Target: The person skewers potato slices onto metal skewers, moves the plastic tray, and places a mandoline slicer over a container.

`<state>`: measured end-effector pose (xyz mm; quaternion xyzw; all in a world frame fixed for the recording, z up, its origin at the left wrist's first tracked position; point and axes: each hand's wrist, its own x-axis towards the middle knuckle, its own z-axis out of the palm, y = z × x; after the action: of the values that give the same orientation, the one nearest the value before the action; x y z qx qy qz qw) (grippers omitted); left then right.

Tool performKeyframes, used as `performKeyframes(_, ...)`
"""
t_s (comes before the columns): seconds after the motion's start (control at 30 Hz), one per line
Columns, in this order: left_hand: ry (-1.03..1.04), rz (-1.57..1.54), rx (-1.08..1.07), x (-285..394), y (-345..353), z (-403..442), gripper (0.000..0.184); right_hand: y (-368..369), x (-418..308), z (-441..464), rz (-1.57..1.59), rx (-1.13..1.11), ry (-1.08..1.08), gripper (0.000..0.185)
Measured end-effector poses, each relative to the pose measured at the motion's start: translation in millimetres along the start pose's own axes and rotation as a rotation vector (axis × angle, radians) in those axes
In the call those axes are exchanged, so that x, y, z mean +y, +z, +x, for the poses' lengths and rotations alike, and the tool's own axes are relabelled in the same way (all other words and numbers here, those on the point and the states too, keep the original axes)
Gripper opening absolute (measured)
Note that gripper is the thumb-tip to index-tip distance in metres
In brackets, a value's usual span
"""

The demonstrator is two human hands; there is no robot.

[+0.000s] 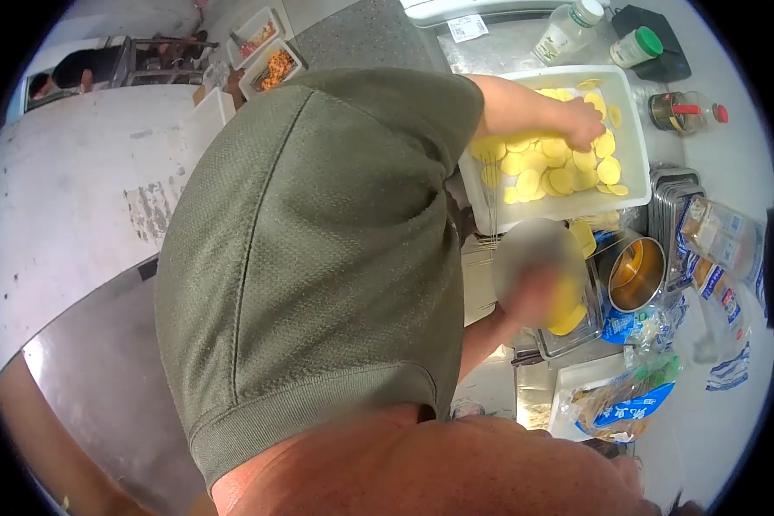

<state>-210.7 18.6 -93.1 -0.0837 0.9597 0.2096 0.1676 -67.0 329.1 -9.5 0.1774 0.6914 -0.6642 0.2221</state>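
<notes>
My left hand (584, 126) reaches over a white plastic tub (641, 146) of thin round yellow slices (562, 179), which look like potato. Its fingers are curled down among the slices; whatever they pinch is hidden. Lower down, my right hand (531, 295) is beside more yellow slices (568, 316) over a clear tray (568, 346). A blurred patch covers its fingers, so its grip cannot be made out. Several thin skewers (492, 202) cross the tub's near edge, with yellow slices at their upper end.
Beyond the tub stand a white-capped jar (568, 33), a green-lidded jar (635, 47) and a red-capped bottle (688, 112). A metal pot (635, 273), stacked trays (669, 202) and plastic packages (721, 236) lie right. A bagged item (623, 404) rests below. Food containers (273, 69) stand upper left.
</notes>
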Motion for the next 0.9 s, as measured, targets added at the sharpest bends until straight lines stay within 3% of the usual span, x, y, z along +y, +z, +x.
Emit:
performKeyframes(0.07, 0.001, -0.009, 0.115, 22, 6, 8, 0.059, 2, -2, -1, 0.003, 0.030, 0.011, 0.008)
performKeyframes(0.13, -0.006, 0.065, 0.293, 39, 19, 7, 0.062, -3, 1, -1, -0.327, -0.044, -0.430, 0.009)
performKeyframes(0.2, -0.032, 0.069, 0.272, 41, 24, 23, 0.059, 4, -11, -8, -0.446, -0.038, -0.471, 0.010)
performKeyframes(0.3, -0.061, 0.013, 0.103, 36, 22, 44, 0.053, 7, -35, -22, -0.328, 0.041, -0.117, 0.010)
performKeyframes(0.43, -0.025, -0.115, -0.032, 14, 11, 64, 0.032, 0, -42, -24, -0.288, 0.072, -0.063, 0.009)
performKeyframes(0.47, 0.006, -0.168, 0.025, 4, 10, 69, 0.031, -6, -36, -22, -0.235, 0.069, -0.043, 0.009)
performKeyframes(0.57, 0.093, -0.334, 0.190, -20, 8, 76, 0.030, -29, -8, -10, 0.023, 0.053, 0.028, 0.009)
performKeyframes(0.67, -0.040, -0.442, 0.151, -27, -5, 67, 0.030, -28, -9, -9, -0.154, 0.053, -0.090, 0.009)
performKeyframes(0.8, -0.061, -0.805, 0.154, -24, -7, 44, 0.035, -48, 13, 5, 0.065, 0.008, -0.002, 0.010)
performKeyframes(0.9, -0.079, -0.775, 0.147, -27, -6, 30, 0.037, -40, 9, 6, 0.086, 0.017, -0.009, 0.007)
